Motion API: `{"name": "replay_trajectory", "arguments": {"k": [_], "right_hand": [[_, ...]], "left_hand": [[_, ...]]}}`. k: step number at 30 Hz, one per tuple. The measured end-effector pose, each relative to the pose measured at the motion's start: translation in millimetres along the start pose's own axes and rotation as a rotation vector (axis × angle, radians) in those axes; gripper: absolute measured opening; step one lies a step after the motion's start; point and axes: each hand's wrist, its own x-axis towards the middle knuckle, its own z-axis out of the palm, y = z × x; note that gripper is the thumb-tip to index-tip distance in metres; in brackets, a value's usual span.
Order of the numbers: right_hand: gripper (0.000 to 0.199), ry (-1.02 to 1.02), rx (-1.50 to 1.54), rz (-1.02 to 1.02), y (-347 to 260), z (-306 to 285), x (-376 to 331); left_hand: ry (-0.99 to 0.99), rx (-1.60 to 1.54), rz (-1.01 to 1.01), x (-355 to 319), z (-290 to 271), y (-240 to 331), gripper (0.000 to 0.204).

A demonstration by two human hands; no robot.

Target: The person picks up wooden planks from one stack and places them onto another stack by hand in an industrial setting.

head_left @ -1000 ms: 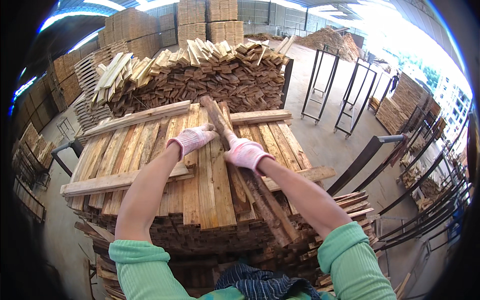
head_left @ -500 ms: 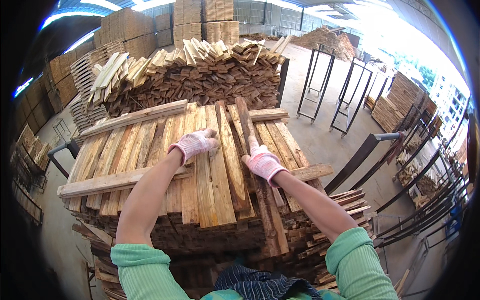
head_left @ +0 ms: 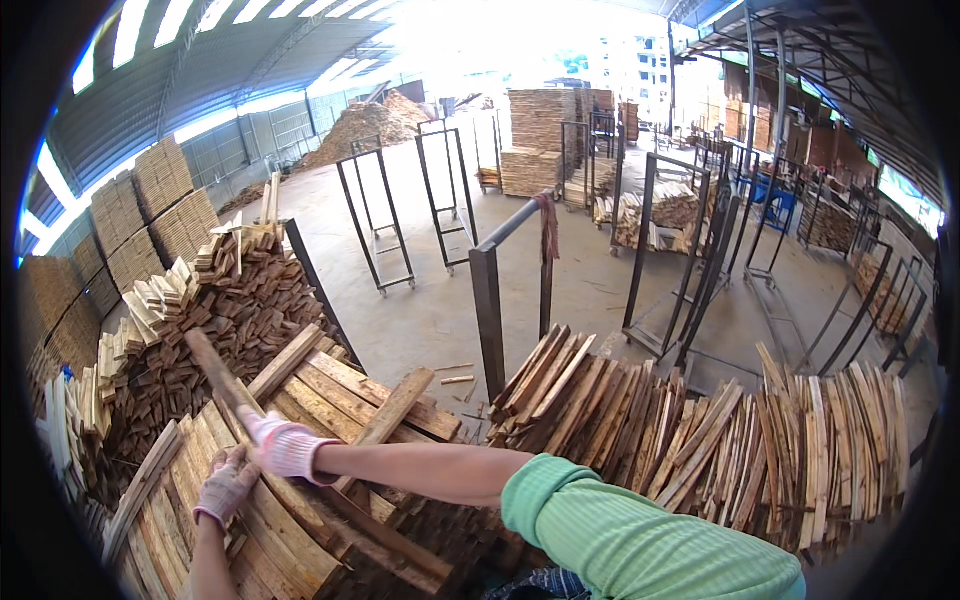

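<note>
My right hand (head_left: 287, 444), in a pink and white knit glove, is closed round a long, narrow brown wooden board (head_left: 215, 368). The board's far end sticks out past the stack; its middle is hidden by my hand. Close beside it, my left hand (head_left: 228, 486), gloved too, rests on the planks with its fingers bent but apart and nothing plainly in them. Under both hands lies a layer of pale planks (head_left: 285, 520) side by side on a tall stack. Two crosswise battens, a right one (head_left: 398, 405) and a left one (head_left: 140, 490), lie across the layer.
Loose boards (head_left: 640, 420) stand in a long row at the right. A dark metal post frame (head_left: 487, 310) rises beyond the stack. Wheeled metal racks (head_left: 385, 225) stand on the concrete floor. A heap of short brown boards (head_left: 225, 300) sits at the far left.
The view has swung to the right, so the stack now lies at the lower left. My left hand has come closer to my right hand, which still holds the board.
</note>
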Motion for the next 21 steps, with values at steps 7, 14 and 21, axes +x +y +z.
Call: {"name": "replay_trajectory", "arguments": {"k": [7,14,21], "right_hand": [[0.076,-0.146,-0.439,-0.131,-53.2,69.6,-41.3],[0.067,-0.188,0.223,-0.235,-7.1,-3.4,-43.7],[0.041,0.477,0.079,-0.11,152.0,-82.3,-224.0]], "left_hand": [[0.17,-1.086,-0.407,18.7,4.6,-117.9,0.062],[0.084,-0.68,-0.31,75.1,28.5,-110.9,0.062],[0.426,-0.235,0.066,53.4,-52.3,63.6,0.049]]}}
